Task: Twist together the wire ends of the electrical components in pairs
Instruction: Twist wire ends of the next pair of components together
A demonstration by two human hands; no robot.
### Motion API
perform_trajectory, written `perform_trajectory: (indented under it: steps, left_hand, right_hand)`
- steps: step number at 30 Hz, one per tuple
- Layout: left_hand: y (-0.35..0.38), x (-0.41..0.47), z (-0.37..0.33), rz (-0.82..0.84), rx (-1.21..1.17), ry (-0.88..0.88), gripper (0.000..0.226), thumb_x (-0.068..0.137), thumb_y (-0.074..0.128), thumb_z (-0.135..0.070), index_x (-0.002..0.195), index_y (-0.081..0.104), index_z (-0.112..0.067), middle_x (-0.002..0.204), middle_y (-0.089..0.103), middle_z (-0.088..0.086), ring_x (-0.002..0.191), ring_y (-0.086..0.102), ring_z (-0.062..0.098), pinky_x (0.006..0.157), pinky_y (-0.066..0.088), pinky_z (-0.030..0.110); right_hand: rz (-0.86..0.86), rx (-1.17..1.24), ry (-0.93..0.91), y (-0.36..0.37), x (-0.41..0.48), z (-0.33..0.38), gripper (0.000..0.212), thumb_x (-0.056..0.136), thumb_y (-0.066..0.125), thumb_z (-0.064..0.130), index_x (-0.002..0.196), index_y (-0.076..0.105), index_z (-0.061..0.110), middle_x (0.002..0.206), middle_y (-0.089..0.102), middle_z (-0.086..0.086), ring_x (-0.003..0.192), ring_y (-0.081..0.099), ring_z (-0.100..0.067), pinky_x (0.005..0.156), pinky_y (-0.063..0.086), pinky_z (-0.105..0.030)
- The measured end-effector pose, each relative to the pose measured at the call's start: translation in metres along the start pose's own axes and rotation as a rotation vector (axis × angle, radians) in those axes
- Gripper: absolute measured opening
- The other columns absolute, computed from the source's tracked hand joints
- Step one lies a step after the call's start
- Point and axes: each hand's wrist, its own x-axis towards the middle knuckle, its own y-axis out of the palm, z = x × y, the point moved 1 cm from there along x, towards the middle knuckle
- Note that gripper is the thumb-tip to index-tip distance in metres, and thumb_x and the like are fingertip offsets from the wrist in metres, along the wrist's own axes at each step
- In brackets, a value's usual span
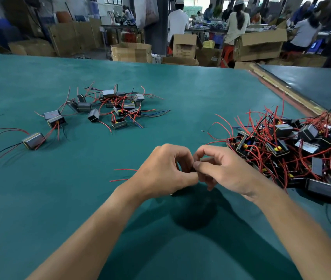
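Observation:
My left hand and my right hand meet fingertip to fingertip above the green table. Between them they pinch a small dark component that is almost fully hidden by the fingers. Two red wires stick out to the left from under my left hand. A big tangled pile of grey components with red, black and blue wires lies to the right. A looser group of components lies spread at the far left, with one component lying apart.
A second, darker table adjoins on the right behind a wooden edge strip. Beyond the far table edge stand cardboard boxes, and several people work at benches in the background.

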Motion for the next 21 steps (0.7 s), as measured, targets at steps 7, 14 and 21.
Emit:
perform_trajectory:
  steps: [7, 14, 21]
  left_hand:
    - [0.001, 0.001, 0.002, -0.034, 0.015, -0.016, 0.018, 0.077, 0.076, -0.018, 0.068, 0.06, -0.017, 0.053, 0.059, -0.011, 0.042, 0.047, 0.008, 0.042, 0.038, 0.019]
    - [0.01, 0.001, 0.003, -0.083, 0.099, 0.024, 0.025, 0.079, 0.077, -0.023, 0.065, 0.056, -0.023, 0.053, 0.055, -0.01, 0.046, 0.044, 0.007, 0.048, 0.036, 0.02]
    - [0.014, 0.001, 0.003, -0.139, 0.194, 0.031, 0.042, 0.076, 0.076, -0.025, 0.052, 0.042, -0.026, 0.046, 0.041, -0.004, 0.046, 0.033, 0.013, 0.045, 0.029, 0.024]
  right_hand:
    - [-0.065, -0.023, -0.076, 0.002, 0.002, -0.005, 0.02, 0.094, 0.063, 0.006, 0.077, 0.062, 0.018, 0.059, 0.059, -0.004, 0.048, 0.048, -0.019, 0.048, 0.046, -0.033]
    - [-0.199, -0.07, -0.159, -0.002, 0.001, -0.004, 0.02, 0.082, 0.075, 0.003, 0.074, 0.066, 0.019, 0.068, 0.067, 0.006, 0.057, 0.055, -0.013, 0.054, 0.046, -0.033]
    - [-0.195, -0.224, -0.269, -0.003, 0.001, -0.002, 0.011, 0.073, 0.072, 0.026, 0.072, 0.07, 0.015, 0.069, 0.07, -0.002, 0.058, 0.059, -0.026, 0.06, 0.05, -0.047]
